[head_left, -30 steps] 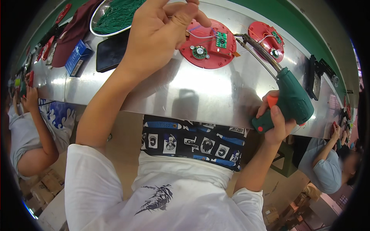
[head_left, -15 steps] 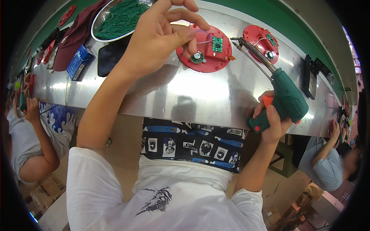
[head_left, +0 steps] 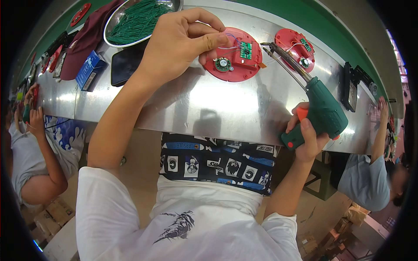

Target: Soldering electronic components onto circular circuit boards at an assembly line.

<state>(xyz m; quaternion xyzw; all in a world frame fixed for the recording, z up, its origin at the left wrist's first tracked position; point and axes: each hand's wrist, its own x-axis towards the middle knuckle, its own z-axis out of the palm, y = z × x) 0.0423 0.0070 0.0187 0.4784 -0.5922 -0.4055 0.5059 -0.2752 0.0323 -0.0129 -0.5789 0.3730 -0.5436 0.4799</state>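
Note:
My left hand [head_left: 187,43] is over the left edge of a round red plastic housing [head_left: 244,75], thumb and forefinger closed in a pinch on what looks like a thin wire [head_left: 233,35]. Such wires run from a small green circuit board [head_left: 246,51] on the housing toward my fingertips. A round speaker [head_left: 223,65] sits below the board. In my right hand [head_left: 310,138] is a green soldering gun [head_left: 325,106] with an orange trigger; its tip points up and left, between this housing and a second red housing [head_left: 294,40], apart from both.
A metal bowl [head_left: 106,32] of green wires stands at the back left, beside a dark red cap [head_left: 76,56], a blue box [head_left: 90,69] and a black phone [head_left: 126,65]. Black parts [head_left: 349,87] lie right on the steel table [head_left: 174,111]. Other people work at both sides.
My left hand has lowered slightly, and its spread fingers have closed into a pinch by the wires. My right hand and the soldering gun stay put. The person at right has raised a hand.

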